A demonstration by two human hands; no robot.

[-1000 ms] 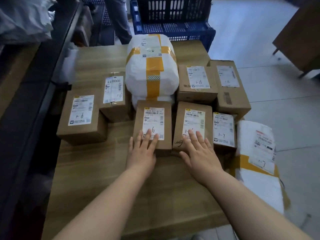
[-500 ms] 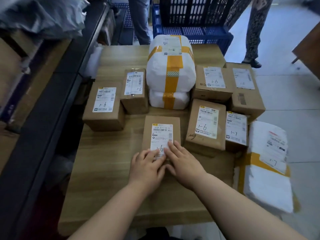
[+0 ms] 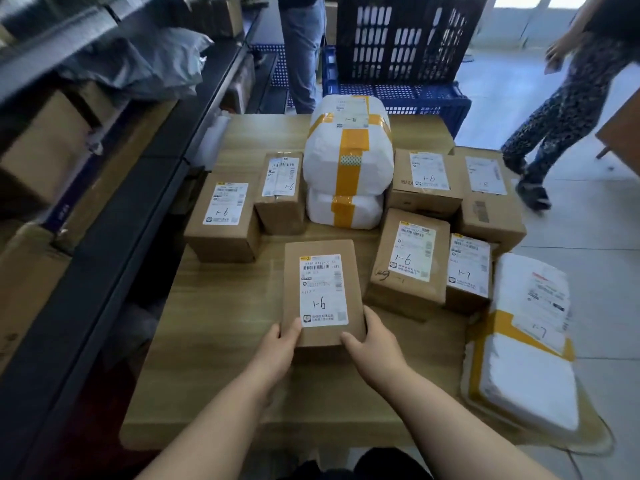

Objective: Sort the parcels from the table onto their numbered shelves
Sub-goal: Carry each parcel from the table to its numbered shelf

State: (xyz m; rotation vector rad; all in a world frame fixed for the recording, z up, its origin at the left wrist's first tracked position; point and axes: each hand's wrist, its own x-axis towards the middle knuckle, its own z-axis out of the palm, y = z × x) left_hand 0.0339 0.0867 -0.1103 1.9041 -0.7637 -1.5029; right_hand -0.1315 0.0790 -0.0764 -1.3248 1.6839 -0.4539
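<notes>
parcel: brown 1-6 box (image 3: 323,292), mid-table (image 3: 221,327), label up
long axis: runs 6–12 o'clock, in line with the forearms
bearing from fingers: box body lies at 12 o'clock from both hands, which hold its 6 o'clock end
left hand (image 3: 277,344): grasping the near-left corner, 7 o'clock of the box; thumb on the top face, fingers go under and are hidden
right hand (image 3: 375,342): grasping the near-right corner, 5 o'clock of the box; thumb at the near edge, fingers wrapped up the right side
nearer hand: neither, the grip is symmetric
table contact: shadow under the near end, looks slightly raised; far end, cannot tell
neighbours: second 1-6 box (image 3: 408,268) at 2 o'clock, near but apart; 1-7 box (image 3: 469,268) touching that one's right side; white 1-7 bag (image 3: 530,344) at 3–4 o'clock, overhanging the table edge; taped white bundle (image 3: 349,157) at 12 o'clock
shelf rack (image 3: 104,188): 9–10 o'clock, along the table's left side; shelf numbers not legible
next move, my guess: lift clear, swing toward 9 o'clock, long axis leading
</notes>
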